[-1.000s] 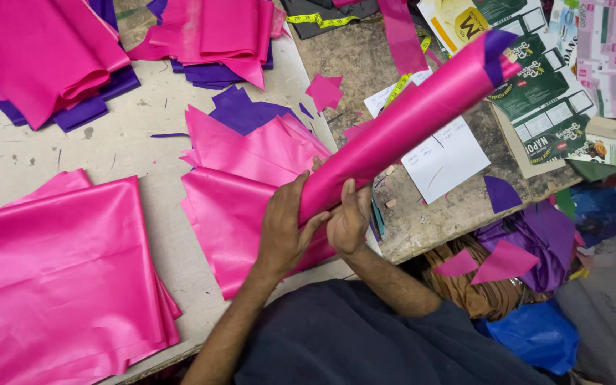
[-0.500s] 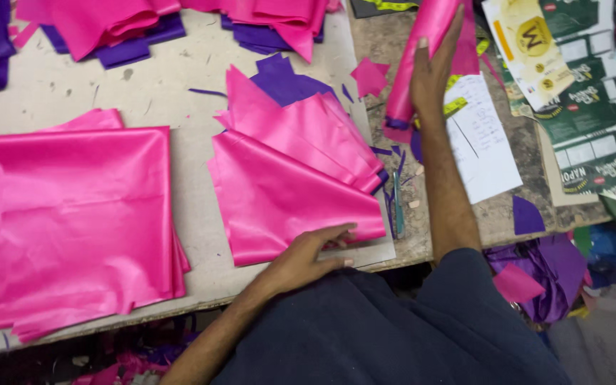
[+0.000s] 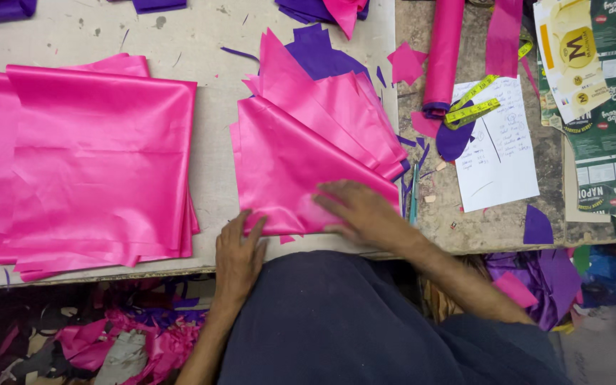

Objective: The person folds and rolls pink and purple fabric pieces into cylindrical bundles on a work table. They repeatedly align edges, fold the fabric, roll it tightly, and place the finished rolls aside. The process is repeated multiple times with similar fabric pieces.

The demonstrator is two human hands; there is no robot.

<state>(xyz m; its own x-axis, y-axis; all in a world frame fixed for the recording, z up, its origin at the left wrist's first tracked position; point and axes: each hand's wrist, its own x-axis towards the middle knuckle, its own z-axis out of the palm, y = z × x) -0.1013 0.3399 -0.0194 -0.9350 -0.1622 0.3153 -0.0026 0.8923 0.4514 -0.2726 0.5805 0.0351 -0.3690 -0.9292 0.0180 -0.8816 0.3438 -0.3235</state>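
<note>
Both hands lie flat and open, holding nothing, left hand (image 3: 240, 251) and right hand (image 3: 360, 211) on the near edge of a fanned stack of glossy pink fabric sheets (image 3: 308, 153) on the pale tabletop (image 3: 215, 132); even pressure should keep edges aligned.

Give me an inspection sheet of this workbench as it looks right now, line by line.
Surface: pale worktable, scuffed and spotted; a darker worn top at the right.
Job's things: fanned pink pile under both hands; squared pink stack to its left, apart from it.
Clutter: pink roll, tape measure, handwritten sheet, purple scraps, printed cartons.
Grippers: left hand flat on the pile's near corner; right hand flat on its near edge; neither grasps anything.
Cables: nothing seen.
Surroundings: pink and purple offcuts on the floor below the table.
</note>
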